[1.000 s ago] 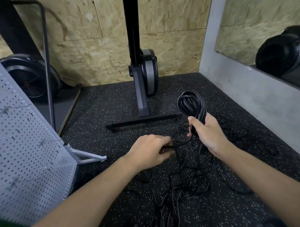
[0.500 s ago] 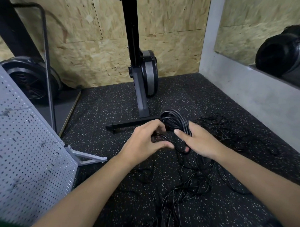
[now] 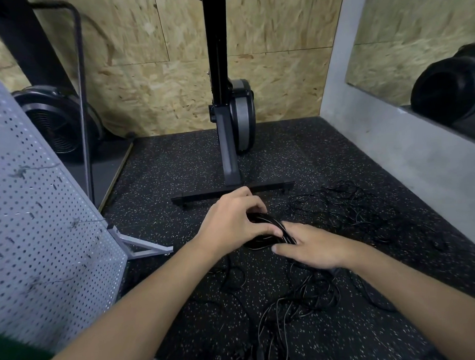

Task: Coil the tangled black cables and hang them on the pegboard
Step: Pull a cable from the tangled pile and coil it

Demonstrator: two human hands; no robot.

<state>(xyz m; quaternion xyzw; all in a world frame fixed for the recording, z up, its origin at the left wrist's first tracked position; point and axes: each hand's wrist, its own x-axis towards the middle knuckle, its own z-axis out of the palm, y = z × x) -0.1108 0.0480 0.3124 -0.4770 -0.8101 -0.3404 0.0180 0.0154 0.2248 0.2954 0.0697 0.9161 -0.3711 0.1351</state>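
Coil of black cable point(image 3: 260, 242) sits low over the speckled floor point(image 3: 176, 168), just in front of the foot bar of the black stand point(image 3: 231, 164), on the side nearer the person. The left hand point(image 3: 230, 226) comes over the coil from above, its grip curled round the loops and its thumb laid across them. The right hand point(image 3: 314, 248) lies against the coil on the side away from the stand. Its fingers look fairly straight, and I cannot tell whether its grip closes on the loops. Tangled cables point(image 3: 339, 208) sprawl on the floor to the right of the stand's foot, and more trail nearer the person than the stand. The grey pegboard point(image 3: 44, 227) stands tilted, well to the left of the stand.
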